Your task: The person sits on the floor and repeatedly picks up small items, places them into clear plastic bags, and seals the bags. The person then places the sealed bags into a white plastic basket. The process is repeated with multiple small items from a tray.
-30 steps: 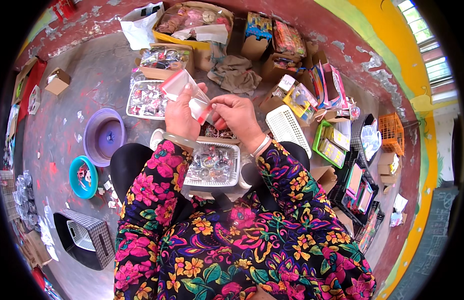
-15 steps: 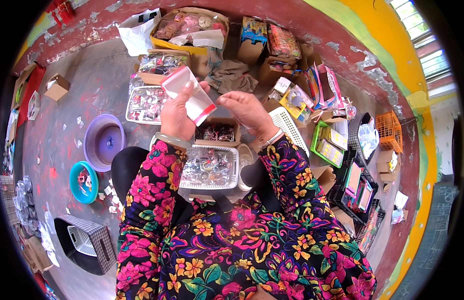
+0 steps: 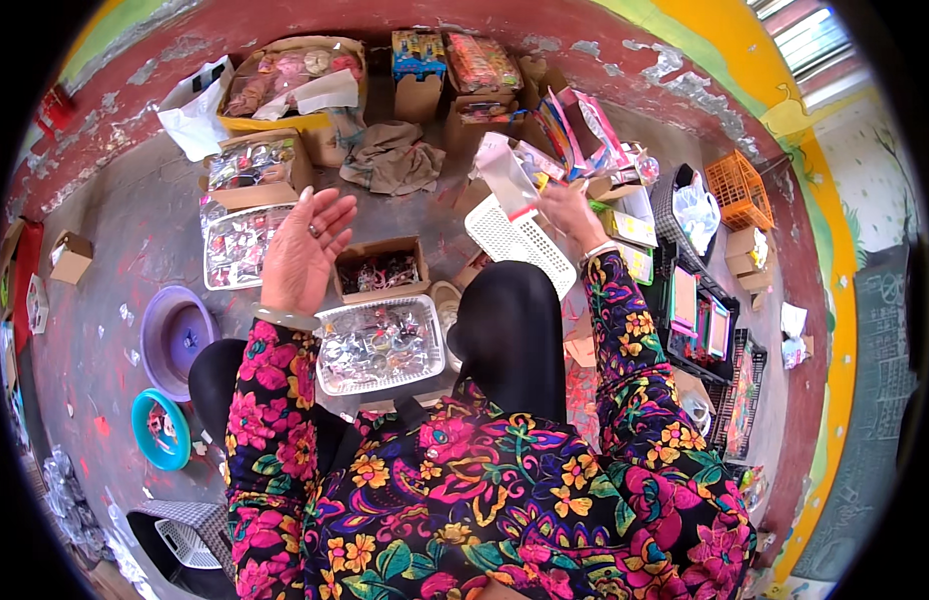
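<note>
My right hand [image 3: 573,214] is out to the right, its fingers closed on the edge of a flat white, see-through packet [image 3: 505,172] with a red border. The packet hangs over a white perforated basket [image 3: 520,245] that is tilted beside my raised knee. Palm up with fingers stretched, my left hand [image 3: 303,255] holds nothing; it is above the gap between two baskets. Before me sits a white basket [image 3: 447,352] filled with small clear-wrapped trinkets. Behind it is a cardboard box [image 3: 343,292] of dark small items. Another white basket [image 3: 247,284] of wrapped pieces lies left of my hand.
Left on the floor are a purple basin [image 3: 151,345] and a teal basin [image 3: 138,440]. Along the far wall stand filled cartons [image 3: 417,98] and a crumpled brown cloth [image 3: 390,160]. Black crates [image 3: 700,360] and an orange crate [image 3: 740,190] line the right side.
The packet has passed from my left hand to my right, which has carried it rightward. My left hand has let go and opened. The view has shifted right, and my right knee has come up.
</note>
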{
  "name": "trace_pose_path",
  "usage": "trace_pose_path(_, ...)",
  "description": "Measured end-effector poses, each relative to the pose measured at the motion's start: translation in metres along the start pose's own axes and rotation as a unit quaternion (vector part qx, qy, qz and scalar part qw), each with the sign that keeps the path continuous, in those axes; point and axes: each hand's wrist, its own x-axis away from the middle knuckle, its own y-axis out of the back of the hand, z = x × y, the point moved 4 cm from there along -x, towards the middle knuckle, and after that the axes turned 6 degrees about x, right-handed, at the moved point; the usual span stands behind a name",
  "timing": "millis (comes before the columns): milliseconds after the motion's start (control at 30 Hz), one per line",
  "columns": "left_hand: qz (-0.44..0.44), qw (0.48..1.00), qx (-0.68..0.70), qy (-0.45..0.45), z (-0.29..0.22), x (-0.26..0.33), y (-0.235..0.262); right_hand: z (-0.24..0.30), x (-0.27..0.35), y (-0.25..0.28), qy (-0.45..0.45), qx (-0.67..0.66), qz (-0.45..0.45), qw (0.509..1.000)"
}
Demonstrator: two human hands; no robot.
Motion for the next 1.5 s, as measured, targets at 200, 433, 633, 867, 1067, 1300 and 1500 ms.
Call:
trace_pose_path(200,-0.017,0.999,-0.036,0.032,0.015,-0.002,0.003,-0.174,0.051,-0.071,-0.061,0.048,0.086,0.993)
trace_pose_path(433,-0.024,0.996,-0.058,0.06,0.025,-0.005,0.002,-0.166,0.036,-0.072,0.088,0.349,0.048,0.932)
trace_pose_path(633,-0.027,0.995,-0.086,0.053,0.024,-0.004,0.001,0.006,-0.015,-0.025,-0.151,-0.349,0.073,0.922)
trace_pose_path(867,-0.03,0.98,-0.186,-0.064,-0.003,0.0,-0.009,0.201,-0.023,-0.039,0.071,-0.326,0.237,0.913)
trace_pose_path(1067,0.073,0.941,-0.32,-0.084,-0.03,0.013,-0.013,0.249,-0.017,-0.065,0.183,-0.252,0.265,0.912)
trace_pose_path(1300,0.029,0.942,-0.334,0.017,-0.024,0.015,-0.01,0.239,-0.021,-0.086,0.12,-0.285,0.295,0.904)
trace_pose_path(1500,0.027,0.947,-0.319,0.001,-0.023,0.015,-0.009,0.23,-0.024,-0.067,0.034,-0.386,0.29,0.875)
